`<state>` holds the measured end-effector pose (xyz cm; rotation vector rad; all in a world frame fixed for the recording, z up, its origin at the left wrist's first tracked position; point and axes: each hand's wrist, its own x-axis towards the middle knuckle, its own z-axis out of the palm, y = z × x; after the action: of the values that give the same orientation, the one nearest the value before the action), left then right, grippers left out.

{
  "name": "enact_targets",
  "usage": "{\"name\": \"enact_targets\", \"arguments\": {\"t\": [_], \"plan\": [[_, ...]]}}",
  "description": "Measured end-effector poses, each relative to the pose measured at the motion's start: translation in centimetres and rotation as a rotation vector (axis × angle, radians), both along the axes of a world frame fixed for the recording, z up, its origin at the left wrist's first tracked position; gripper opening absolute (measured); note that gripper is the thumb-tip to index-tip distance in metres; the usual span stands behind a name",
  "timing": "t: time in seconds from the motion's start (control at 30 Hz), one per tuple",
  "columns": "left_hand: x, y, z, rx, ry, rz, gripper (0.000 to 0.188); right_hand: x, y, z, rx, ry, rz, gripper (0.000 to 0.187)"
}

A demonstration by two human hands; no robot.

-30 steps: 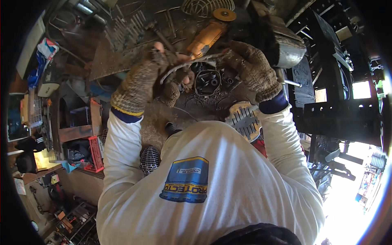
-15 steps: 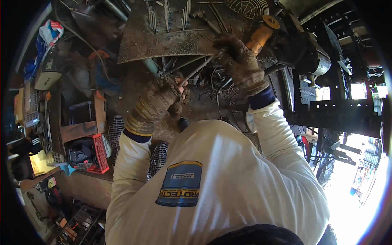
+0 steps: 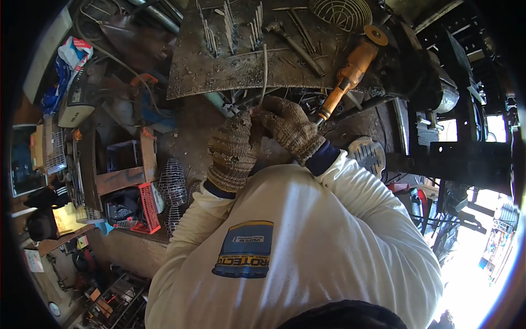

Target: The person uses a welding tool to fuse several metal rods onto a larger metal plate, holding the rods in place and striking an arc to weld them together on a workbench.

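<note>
My two hands, in worn brown knitted gloves, meet in front of my chest just off the near edge of a dark metal-topped bench (image 3: 219, 82). A thin, slightly curved metal rod (image 3: 266, 68) rises from between them and overlaps the bench top in view. My left hand (image 3: 234, 151) is closed around the rod's lower part, which the gloves hide. Against it, my right hand (image 3: 290, 127) has its fingers curled in and closed at the same spot on the rod. An orange angle grinder (image 3: 353, 68) with a round disc lies to the right of my hands.
A hammer (image 3: 296, 50) lies on the bench among loose thin rods. Several short rods (image 3: 228, 27) stand upright at its back, near a round wire grille (image 3: 341, 13). Left are a red crate (image 3: 149, 208) and wire coils (image 3: 174, 183); right, a dark steel beam (image 3: 466, 152).
My right hand has come back from beside the grinder to meet my left hand. The rod, earlier slanting right, now points away from me. My view has shifted slightly.
</note>
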<state>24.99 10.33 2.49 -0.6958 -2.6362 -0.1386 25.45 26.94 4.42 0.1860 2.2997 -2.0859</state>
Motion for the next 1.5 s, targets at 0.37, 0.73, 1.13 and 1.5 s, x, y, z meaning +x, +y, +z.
{"name": "enact_targets", "arguments": {"t": [0.37, 0.73, 1.13, 1.5], "plan": [[-9.7, -5.1, 4.4, 0.284, -0.153, -0.396, 0.033, -6.3, 0.7, -2.1, 0.020, -0.232, 0.088, 0.029], [-25.8, -13.9, 1.3, 0.439, -0.636, -0.270, 0.029, -11.8, -2.6, -3.6, -0.126, -0.480, -0.077, 0.028], [-30.4, -12.0, 0.6, 0.351, -0.592, -0.463, 0.030, -13.7, -3.7, -2.1, 0.445, -0.274, -0.013, 0.027], [-31.4, -11.0, 1.0, 0.218, -0.616, -0.573, 0.031, -16.6, -5.1, -1.5, 1.080, 0.097, -0.107, 0.046]]}}
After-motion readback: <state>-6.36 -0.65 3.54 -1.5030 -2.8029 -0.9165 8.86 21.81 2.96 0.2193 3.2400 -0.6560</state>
